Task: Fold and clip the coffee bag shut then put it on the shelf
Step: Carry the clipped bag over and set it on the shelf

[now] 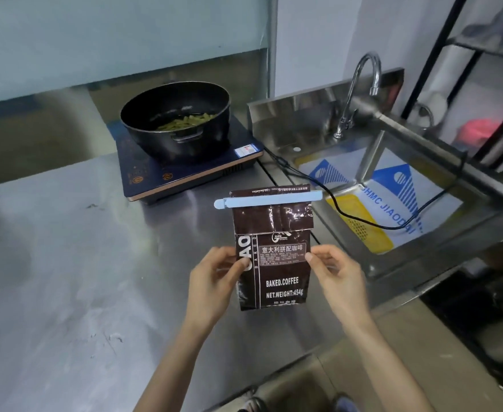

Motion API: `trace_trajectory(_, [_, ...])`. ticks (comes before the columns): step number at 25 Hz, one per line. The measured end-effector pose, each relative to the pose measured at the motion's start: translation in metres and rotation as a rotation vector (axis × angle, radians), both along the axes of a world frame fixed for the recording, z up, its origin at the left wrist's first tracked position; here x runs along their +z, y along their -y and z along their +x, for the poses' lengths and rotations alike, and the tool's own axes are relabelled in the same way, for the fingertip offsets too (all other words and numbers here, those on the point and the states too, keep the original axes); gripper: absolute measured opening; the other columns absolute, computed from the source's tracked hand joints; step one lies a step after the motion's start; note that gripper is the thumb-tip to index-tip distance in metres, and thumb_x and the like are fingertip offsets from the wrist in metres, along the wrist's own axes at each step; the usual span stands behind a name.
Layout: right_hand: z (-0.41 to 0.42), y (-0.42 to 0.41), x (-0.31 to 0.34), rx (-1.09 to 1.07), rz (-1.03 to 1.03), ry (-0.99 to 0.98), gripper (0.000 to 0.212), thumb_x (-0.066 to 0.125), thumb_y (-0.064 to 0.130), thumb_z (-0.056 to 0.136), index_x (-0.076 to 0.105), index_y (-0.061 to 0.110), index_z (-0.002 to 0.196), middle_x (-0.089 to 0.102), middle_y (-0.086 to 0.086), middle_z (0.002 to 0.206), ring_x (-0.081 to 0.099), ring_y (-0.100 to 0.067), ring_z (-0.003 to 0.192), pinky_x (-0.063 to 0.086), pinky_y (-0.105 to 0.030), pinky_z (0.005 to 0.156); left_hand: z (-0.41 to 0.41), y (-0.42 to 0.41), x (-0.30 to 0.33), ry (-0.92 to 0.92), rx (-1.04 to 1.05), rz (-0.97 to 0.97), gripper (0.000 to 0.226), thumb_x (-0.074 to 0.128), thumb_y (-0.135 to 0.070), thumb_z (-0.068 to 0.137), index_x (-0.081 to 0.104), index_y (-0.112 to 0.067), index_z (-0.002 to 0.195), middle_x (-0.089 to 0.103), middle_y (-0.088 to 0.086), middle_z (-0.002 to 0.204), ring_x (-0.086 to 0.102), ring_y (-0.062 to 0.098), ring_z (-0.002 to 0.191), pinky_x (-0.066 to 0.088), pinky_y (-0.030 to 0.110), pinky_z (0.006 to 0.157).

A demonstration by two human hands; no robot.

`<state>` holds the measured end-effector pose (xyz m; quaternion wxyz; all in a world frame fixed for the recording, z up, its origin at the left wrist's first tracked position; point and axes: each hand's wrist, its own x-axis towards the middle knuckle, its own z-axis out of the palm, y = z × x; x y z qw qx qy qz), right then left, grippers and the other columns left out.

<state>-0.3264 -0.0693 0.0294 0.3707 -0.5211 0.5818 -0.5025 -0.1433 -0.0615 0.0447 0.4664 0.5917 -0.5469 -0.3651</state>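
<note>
At centre frame, above the steel tabletop [65, 248], you hold the coffee bag [274, 272] upright with your left hand [214, 286] and right hand [338, 278], each grip clamped on a side edge, apparently to clear the blue clip [269, 199] closing its folded top before shelving, upper right.

Arms: two, bare from wrist to elbow, no sleeves in view
Left hand [214, 281]: bare, no glove, ring or watch
Right hand [338, 275]: bare, short plain nails, wrist unadorned
</note>
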Motion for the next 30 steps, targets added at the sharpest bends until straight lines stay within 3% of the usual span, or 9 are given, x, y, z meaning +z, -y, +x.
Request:
trace_trajectory(9, [-0.140, -0.024, -0.001, -0.165, -0.036, -0.029, 0.025, 0.062, 0.012, 0.080, 0.057, 0.034, 0.069, 0.065, 0.006, 0.075, 0.058, -0.005, 0.069, 0.044, -0.011, 0.069, -0.140, 0.004, 0.007, -0.011, -0.148, -0.019, 0.022, 0.065, -0.010, 0.077, 0.061, -0.030, 0.070, 0.062, -0.005, 0.074, 0.059, -0.008, 0.064, 0.043, 0.002, 0.062])
trace_trajectory(15, [-0.241, -0.042, 0.008, -0.251, -0.056, -0.029, 0.029, 0.062, 0.008, 0.080, 0.055, 0.033, 0.066, 0.061, 0.012, 0.070, 0.057, 0.008, 0.063, 0.042, -0.002, 0.062, -0.244, 0.004, 0.003, -0.015, -0.233, -0.015, 0.012, 0.065, -0.012, 0.078, 0.063, -0.024, 0.074, 0.064, -0.009, 0.074, 0.060, -0.004, 0.065, 0.046, 0.010, 0.061])
trace_trajectory(21, [-0.337, -0.073, 0.011, -0.403, -0.018, -0.041, 0.019, 0.060, 0.012, 0.082, 0.058, 0.029, 0.072, 0.065, 0.004, 0.079, 0.058, -0.006, 0.072, 0.043, -0.004, 0.065, -0.351, 0.006, 0.001, -0.036, -0.386, -0.011, 0.028, 0.065, -0.010, 0.077, 0.058, -0.034, 0.064, 0.064, -0.002, 0.075, 0.058, -0.005, 0.063, 0.045, 0.007, 0.060])
trace_trajectory(24, [-0.378, -0.094, 0.013, -0.554, -0.001, -0.028, 0.021, 0.061, 0.013, 0.082, 0.057, 0.031, 0.071, 0.066, 0.001, 0.082, 0.059, -0.006, 0.074, 0.044, -0.008, 0.067, -0.404, 0.006, 0.003, -0.012, -0.500, -0.012, 0.030, 0.066, -0.009, 0.076, 0.058, -0.035, 0.063, 0.062, -0.004, 0.073, 0.057, -0.006, 0.060, 0.044, 0.005, 0.059])
trace_trajectory(26, [-0.396, -0.105, 0.013, -0.618, 0.015, -0.037, 0.021, 0.060, 0.013, 0.082, 0.058, 0.031, 0.072, 0.067, 0.000, 0.082, 0.060, -0.005, 0.074, 0.045, -0.010, 0.069, -0.427, 0.005, 0.004, 0.001, -0.574, -0.010, 0.028, 0.065, -0.010, 0.077, 0.058, -0.035, 0.065, 0.062, 0.005, 0.074, 0.056, -0.001, 0.062, 0.042, 0.005, 0.059])
trace_trajectory(30, [-0.429, -0.129, 0.009, -0.792, 0.064, 0.000, 0.020, 0.060, 0.015, 0.082, 0.059, 0.032, 0.072, 0.068, 0.001, 0.082, 0.062, -0.013, 0.079, 0.051, -0.030, 0.075, -0.480, 0.004, 0.002, 0.023, -0.729, 0.024, 0.021, 0.065, -0.011, 0.077, 0.061, -0.031, 0.071, 0.059, 0.000, 0.074, 0.055, -0.001, 0.066, 0.042, 0.005, 0.060])
